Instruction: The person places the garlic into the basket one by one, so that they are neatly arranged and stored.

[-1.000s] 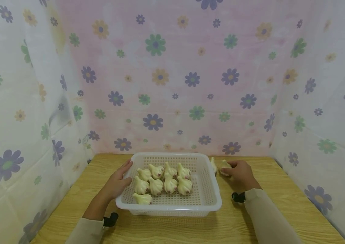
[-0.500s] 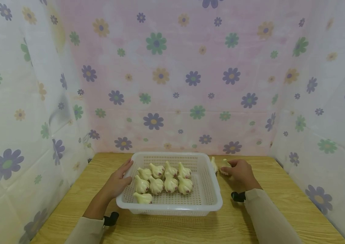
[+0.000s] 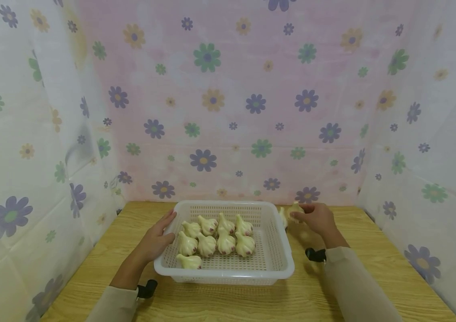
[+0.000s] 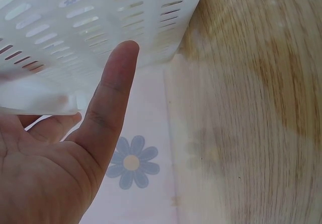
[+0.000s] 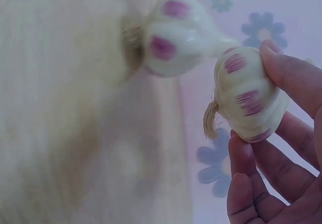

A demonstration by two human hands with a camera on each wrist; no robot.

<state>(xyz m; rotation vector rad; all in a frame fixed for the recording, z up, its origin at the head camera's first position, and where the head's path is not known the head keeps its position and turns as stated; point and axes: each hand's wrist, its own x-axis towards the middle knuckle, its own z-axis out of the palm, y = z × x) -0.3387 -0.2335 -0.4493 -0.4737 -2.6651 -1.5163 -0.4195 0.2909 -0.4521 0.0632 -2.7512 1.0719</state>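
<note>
My left hand (image 3: 156, 239) holds the left rim of a white perforated plastic basket (image 3: 228, 274); in the left wrist view one straight finger (image 4: 114, 88) lies against its outer wall, below the rim. Several garlic bulbs (image 3: 205, 246) lie inside, mostly toward the left. To the basket's right, my right hand (image 3: 319, 221) pinches another garlic bulb (image 5: 249, 95) between thumb and fingers, raised above the table. That bulb has purple streaks and a tuft of string-like roots, like a model. A second garlic bulb (image 5: 178, 35) sits beside it, next to the basket's right wall.
The wooden table (image 3: 332, 295) runs to flower-patterned cloth (image 3: 228, 134) hung at the back and both sides. Black wrist mounts (image 3: 315, 255) sit at both cuffs.
My right hand, low over the garlic bulb in the earlier frames, now has it lifted a little upward. The left hand, basket and bulbs inside have not visibly moved.
</note>
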